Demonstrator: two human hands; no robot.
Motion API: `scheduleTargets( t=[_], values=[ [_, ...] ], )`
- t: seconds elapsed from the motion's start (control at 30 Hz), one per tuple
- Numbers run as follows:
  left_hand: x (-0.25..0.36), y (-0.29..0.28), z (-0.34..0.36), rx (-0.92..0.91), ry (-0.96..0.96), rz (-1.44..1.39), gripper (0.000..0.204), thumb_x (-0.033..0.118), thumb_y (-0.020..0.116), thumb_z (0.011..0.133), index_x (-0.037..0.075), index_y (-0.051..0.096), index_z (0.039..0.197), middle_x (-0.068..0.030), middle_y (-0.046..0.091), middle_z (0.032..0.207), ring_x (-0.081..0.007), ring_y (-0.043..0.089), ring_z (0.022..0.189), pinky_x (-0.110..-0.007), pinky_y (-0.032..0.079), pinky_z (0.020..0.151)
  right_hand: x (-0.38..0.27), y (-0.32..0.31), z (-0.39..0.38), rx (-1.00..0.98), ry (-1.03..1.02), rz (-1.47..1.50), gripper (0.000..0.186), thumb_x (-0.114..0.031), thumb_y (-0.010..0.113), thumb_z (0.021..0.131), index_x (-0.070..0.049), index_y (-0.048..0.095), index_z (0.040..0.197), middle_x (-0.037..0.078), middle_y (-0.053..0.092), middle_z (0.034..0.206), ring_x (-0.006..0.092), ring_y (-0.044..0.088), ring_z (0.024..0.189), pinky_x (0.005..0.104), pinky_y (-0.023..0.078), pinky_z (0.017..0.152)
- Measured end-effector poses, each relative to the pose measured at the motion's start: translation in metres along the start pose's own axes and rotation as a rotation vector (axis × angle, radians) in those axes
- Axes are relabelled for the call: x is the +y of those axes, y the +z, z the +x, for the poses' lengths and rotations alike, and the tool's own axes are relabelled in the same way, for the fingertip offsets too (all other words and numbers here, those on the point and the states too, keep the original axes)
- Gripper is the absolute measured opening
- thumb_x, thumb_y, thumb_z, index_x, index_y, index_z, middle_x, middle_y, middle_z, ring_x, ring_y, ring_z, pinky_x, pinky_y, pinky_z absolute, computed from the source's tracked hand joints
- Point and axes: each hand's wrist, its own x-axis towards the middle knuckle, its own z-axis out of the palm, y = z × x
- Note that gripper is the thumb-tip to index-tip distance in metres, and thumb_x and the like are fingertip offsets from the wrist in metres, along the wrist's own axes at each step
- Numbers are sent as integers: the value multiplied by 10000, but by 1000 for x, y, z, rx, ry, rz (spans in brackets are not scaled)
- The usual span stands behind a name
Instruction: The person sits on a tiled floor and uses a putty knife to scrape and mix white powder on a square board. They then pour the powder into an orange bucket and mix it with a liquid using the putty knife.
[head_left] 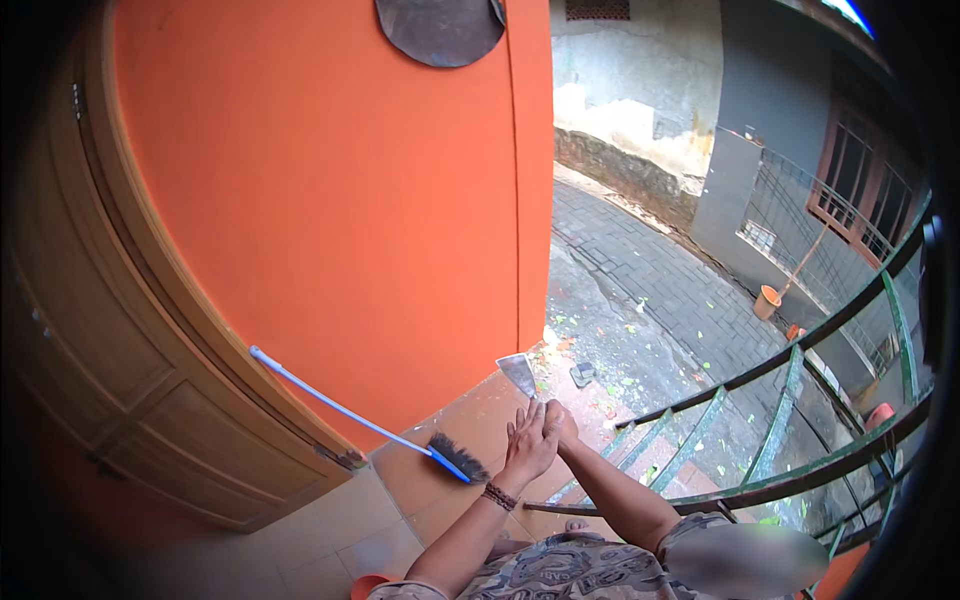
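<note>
In the head view, a paint scraper (518, 373) with a grey, splotched metal blade points up from my two hands, which are held together. My right hand (562, 422) is closed on its handle, which is largely hidden. My left hand (530, 450) rests against the right hand and handle, fingers extended and slightly apart; a braided bracelet circles that wrist. Left of my hands, a blue-handled broom (340, 398) leans across the wooden door, its dark bristles down on the tiled floor.
An orange wall (320, 200) with a dark round piece (440, 25) faces me. Green-and-black curved railing (760, 480) runs along my right. Beyond lie a littered paved lane (650, 280), a grey building and an orange bucket (767, 302) with a pole. Brown tiles (400, 480) meet the wooden door (150, 400).
</note>
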Motion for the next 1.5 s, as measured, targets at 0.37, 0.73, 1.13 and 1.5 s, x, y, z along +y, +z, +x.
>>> scheduleTargets(
  t=[0.37, 0.73, 1.13, 1.5],
  values=[
    [86, 53, -39, -185, 746, 154, 573, 395, 479, 972, 20, 451, 1404, -202, 402, 1471, -430, 222, 1423, -606, 142, 1122, 63, -111, -130, 257, 448, 379, 474, -327, 639, 794, 67, 524, 1029, 313, 625, 1004, 439, 624, 967, 461, 498, 822],
    [84, 78, -1, -409, 728, -66, 313, 251, 631, 890, 43, 670, 1120, -170, 629, 1195, -354, 525, 1224, -512, 309, 1078, 106, -109, -172, -136, 430, 346, 465, -400, 639, 837, 8, 644, 1061, 268, 663, 943, 441, 640, 911, 476, 516, 805],
    [104, 76, 61, -1286, 464, -417, 378, 178, 658, 839, 4, 655, 1175, -153, 586, 1235, -257, 574, 1106, -367, 427, 981, 102, -57, -135, 60, 153, 409, 333, -274, 633, 802, -47, 700, 1036, 205, 650, 1125, 316, 593, 1085, 427, 468, 911],
    [54, 64, 107, -2004, 391, -311, 414, 160, 776, 750, 38, 572, 1089, -62, 512, 1144, -193, 500, 1123, -322, 390, 982, 18, 19, -120, 329, 531, 558, 348, -323, 657, 777, -9, 715, 916, 193, 687, 870, 329, 649, 881, 424, 498, 788]
  ],
)
